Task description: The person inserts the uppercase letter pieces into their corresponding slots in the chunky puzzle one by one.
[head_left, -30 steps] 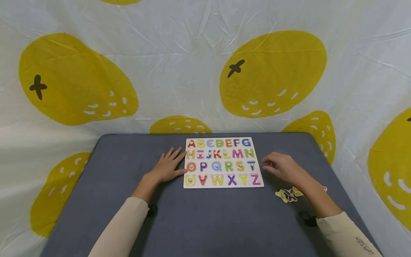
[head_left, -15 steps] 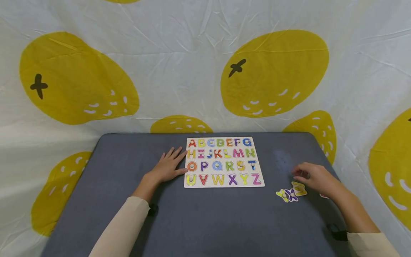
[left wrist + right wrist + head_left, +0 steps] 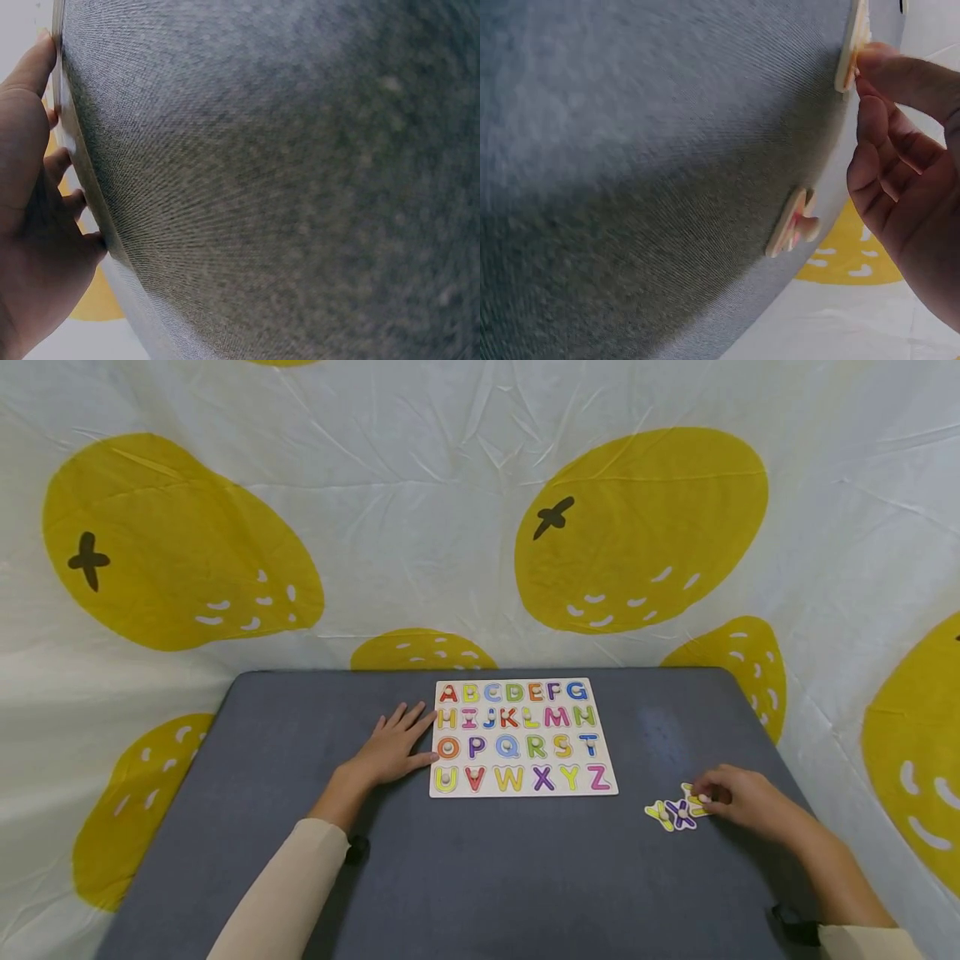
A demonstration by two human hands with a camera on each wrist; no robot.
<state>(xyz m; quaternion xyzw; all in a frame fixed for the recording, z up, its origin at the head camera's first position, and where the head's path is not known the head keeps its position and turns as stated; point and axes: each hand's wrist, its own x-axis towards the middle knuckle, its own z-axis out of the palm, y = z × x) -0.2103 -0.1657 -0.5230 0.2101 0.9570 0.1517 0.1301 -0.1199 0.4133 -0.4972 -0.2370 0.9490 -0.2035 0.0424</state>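
My left hand (image 3: 390, 752) lies flat, fingers spread, at the left side of the alphabet puzzle board (image 3: 525, 763), thumb and fingertips at its edge. The board shows letters A to Z in four rows; many have knobbed pieces, while the slots in the lower row from W on show no knobs. To the right of the board, my right hand (image 3: 738, 797) pinches the yellow W piece (image 3: 697, 811) between thumb and index finger. In the right wrist view the W piece (image 3: 847, 71) appears edge-on, close over the tabletop, its knob covered by the fingertips.
Beside the W lie a purple X piece (image 3: 680, 815) and a yellow Y piece (image 3: 660, 815). A pink knobbed piece (image 3: 786, 225) rests on the grey table (image 3: 525, 877), hidden under my right hand in the head view. A fruit-patterned curtain (image 3: 420, 552) hangs behind.
My right hand has moved from beside the board rightward and down to the loose pieces and taken hold of the W piece. The left hand stays in place.
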